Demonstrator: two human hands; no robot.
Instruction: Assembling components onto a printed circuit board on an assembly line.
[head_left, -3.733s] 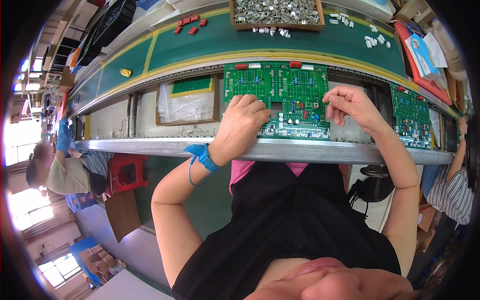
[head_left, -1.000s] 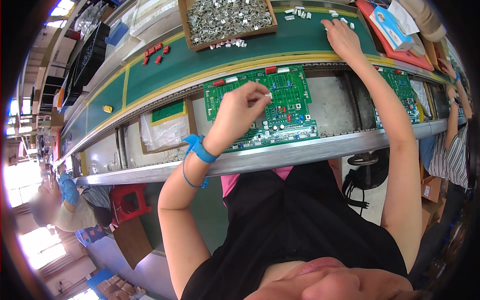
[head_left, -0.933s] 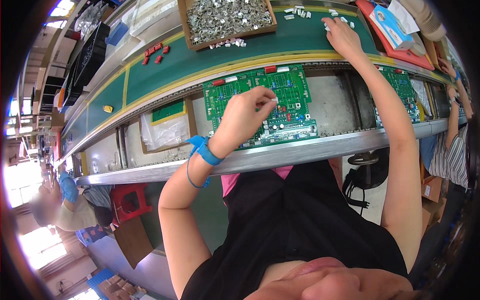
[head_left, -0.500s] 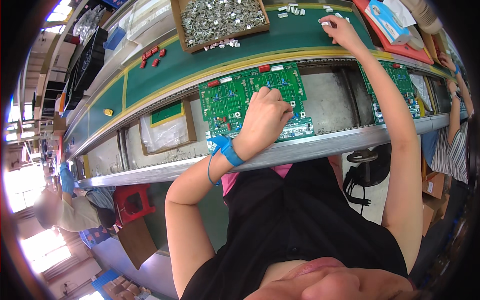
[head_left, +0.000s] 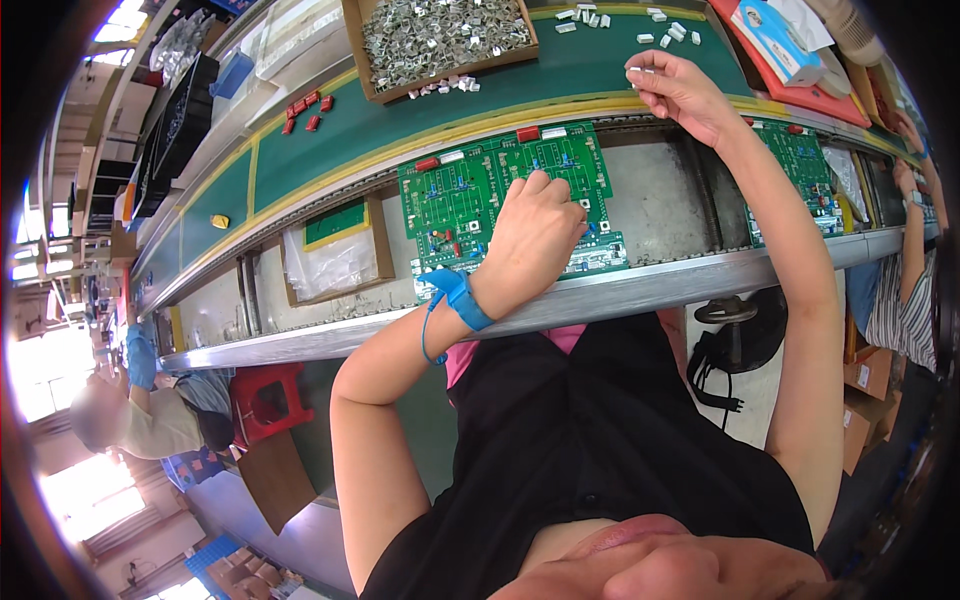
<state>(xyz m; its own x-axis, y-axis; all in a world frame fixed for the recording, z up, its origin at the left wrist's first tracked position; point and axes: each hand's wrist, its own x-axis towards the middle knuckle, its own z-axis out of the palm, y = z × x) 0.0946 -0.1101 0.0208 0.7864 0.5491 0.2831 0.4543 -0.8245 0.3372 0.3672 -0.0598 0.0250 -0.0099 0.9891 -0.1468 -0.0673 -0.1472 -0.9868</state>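
One long green worktop (head_left: 590,68) spans the top of the view; between its taped near edge and the metal rail (head_left: 700,277) lies a green circuit board (head_left: 440,190), apparently borne along both sides, leaving its face open. A cardboard box (head_left: 455,79) of small metal clips sits toward the worktop's far edge, probably for reach. The left hand (head_left: 535,225) bends over the board's near edge, right of centre, fingers curled; whether its grip holds anything I cannot tell. The right hand (head_left: 685,95) hovers above the worktop's near edge. Red components (head_left: 312,123) lie left of the box, white blocks (head_left: 645,38) toward the right end, seemingly sorted by kind. The right grip is narrow, pinching one white component (head_left: 636,71), likely by fingertips because it is tiny.
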